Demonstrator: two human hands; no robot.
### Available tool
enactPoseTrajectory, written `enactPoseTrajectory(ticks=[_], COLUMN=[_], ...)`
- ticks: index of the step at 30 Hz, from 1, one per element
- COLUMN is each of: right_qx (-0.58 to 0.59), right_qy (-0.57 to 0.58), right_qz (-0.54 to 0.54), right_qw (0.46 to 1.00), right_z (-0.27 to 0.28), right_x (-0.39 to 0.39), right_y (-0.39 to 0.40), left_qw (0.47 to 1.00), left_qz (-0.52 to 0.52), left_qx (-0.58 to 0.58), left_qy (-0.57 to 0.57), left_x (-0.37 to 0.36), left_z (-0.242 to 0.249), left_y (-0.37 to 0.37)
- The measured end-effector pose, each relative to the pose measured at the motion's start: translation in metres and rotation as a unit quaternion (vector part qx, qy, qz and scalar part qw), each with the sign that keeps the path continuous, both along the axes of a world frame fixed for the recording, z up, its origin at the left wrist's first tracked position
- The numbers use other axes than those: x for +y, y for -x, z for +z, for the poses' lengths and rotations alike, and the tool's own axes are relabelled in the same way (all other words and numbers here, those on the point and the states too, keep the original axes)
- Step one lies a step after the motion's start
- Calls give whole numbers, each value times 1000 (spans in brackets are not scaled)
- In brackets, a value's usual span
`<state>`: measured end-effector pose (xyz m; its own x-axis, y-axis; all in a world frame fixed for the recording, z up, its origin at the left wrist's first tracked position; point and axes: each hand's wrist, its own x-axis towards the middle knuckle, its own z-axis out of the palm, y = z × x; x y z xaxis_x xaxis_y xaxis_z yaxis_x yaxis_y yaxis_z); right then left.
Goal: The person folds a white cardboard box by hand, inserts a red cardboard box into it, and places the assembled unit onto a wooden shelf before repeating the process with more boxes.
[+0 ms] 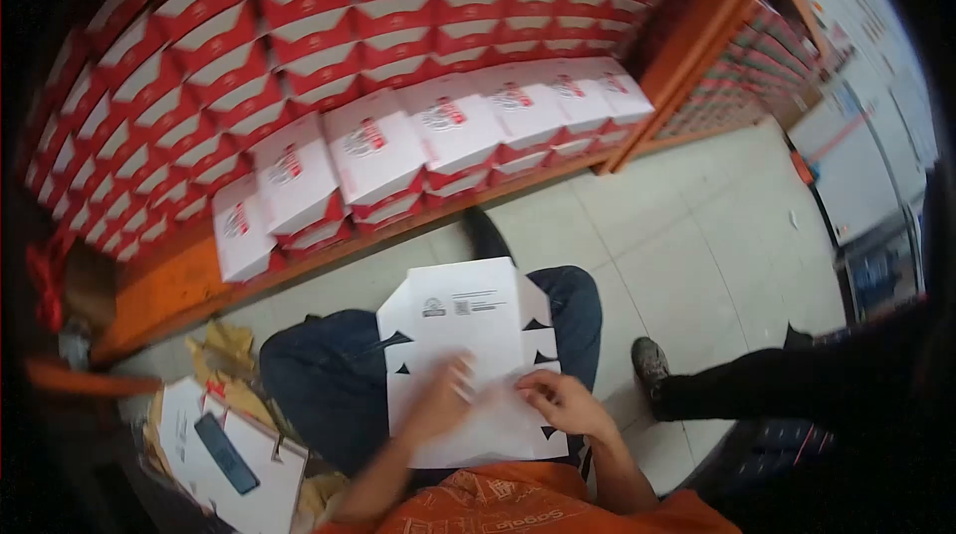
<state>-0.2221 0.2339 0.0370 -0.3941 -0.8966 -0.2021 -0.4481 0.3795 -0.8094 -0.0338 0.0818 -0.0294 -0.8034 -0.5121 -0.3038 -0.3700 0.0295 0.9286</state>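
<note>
An unfolded white box blank (pixel 473 325) with black notches along its sides and small print near its far end lies flat across my lap. Over its left part is my left hand (pixel 443 400), blurred by motion, so its fingers are hard to make out. My right hand (pixel 556 400) is at the blank's right side, fingers curled and pressed together; what they hold, if anything, is too small to tell.
Red and white boxes (pixel 398 26) fill shelves ahead, with white boxes (pixel 373 145) along the lower ledge. At left, a phone (pixel 227 454) lies on white cardboard (pixel 269 509). Another person's shoe (pixel 651 371) is at right, near a white cabinet (pixel 856 160).
</note>
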Motion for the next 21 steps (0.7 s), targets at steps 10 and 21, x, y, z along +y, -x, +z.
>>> enactPoseTrajectory(ticks=[10,21], right_qx=[-174,-70], right_qy=[-95,309], right_qz=[-102,-27], right_qw=[975,948], right_z=[-30,26], right_x=[46,43], right_y=[11,-14], left_qw=[967,940], left_qz=[15,260], left_qx=[-84,169], left_qy=[240,-141], left_x=[100,39], left_z=[21,80], left_y=[83,63])
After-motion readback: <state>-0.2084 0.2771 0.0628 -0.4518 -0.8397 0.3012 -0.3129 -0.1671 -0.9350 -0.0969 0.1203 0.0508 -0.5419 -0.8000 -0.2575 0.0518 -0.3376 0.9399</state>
